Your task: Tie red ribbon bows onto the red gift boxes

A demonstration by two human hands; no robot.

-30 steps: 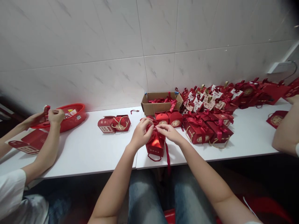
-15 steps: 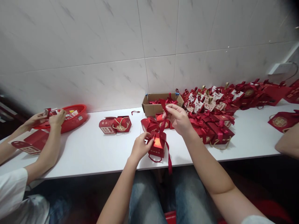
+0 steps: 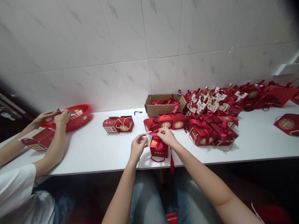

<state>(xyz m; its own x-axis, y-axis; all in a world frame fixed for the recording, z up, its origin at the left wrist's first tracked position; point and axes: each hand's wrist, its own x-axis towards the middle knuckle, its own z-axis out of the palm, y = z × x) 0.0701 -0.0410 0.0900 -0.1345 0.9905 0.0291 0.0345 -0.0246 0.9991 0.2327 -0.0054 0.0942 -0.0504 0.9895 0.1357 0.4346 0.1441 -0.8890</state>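
Observation:
A small red gift box point(image 3: 159, 151) with a cord handle stands near the front edge of the white table. My left hand point(image 3: 138, 146) pinches a small white tag point(image 3: 149, 140) at the box's upper left. From the right, my right hand point(image 3: 166, 136) pinches a dark red ribbon point(image 3: 153, 133) above the box. A loop of ribbon lies over the box top, and one end hangs past its right side over the table edge. Just behind stand several closed red boxes point(image 3: 178, 120) with gold emblems.
Behind these is a cardboard box point(image 3: 154, 110) of ribbons. Ribboned boxes point(image 3: 203, 135) and tagged bags crowd the right. Two red boxes point(image 3: 118, 124) stand left of centre. Farther left, a person's hands point(image 3: 62, 117) work over a red basin point(image 3: 81, 119).
My right hand has come down from its raised position to the box top, drawing the ribbon with it. My left hand now holds a white tag. The view has shifted slightly.

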